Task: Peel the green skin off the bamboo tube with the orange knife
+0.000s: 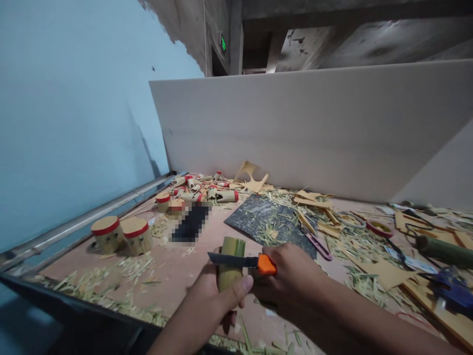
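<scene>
My left hand (212,301) is wrapped round a short upright piece of green bamboo tube (229,261), thumb pressed on its front. My right hand (291,281) grips a knife with an orange handle (266,265). Its dark blade (227,259) lies across the front of the bamboo tube, pointing left. Both hands hover over the reddish table near its front edge.
Two bamboo cups with red bands (121,235) stand at the left. Several small red-banded bamboo pieces (207,190) lie at the back. A dark cutting mat (269,222), purple-handled scissors (318,245), tape rolls (379,228), a green bamboo stick (443,250) and shavings litter the table. A white board (314,123) walls the back.
</scene>
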Demonstrator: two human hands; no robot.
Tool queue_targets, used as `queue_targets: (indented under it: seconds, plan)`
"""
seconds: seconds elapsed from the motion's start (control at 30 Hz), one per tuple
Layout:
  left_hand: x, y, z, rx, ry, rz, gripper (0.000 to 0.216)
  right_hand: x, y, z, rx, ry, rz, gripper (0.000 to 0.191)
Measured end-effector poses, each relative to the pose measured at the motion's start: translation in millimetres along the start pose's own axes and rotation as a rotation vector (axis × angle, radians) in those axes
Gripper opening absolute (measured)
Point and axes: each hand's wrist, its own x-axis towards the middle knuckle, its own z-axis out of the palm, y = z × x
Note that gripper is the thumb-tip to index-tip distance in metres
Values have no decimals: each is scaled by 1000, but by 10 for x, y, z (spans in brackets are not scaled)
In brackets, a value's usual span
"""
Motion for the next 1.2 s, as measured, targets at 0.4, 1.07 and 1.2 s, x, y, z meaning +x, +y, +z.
queue_targets:
  seconds: [0.4,1.07,1.2]
  plan:
    - [1,8,24,156,100,-15,63,12,-194,20,-184,-57,60,29]
    - [-68,85,12,-222,-7,-40,53,334,510,-264,-127,126,257,35]
    - [-55,48,-4,-228,-20,7,53,242,396,-243,-30,192,70,43]
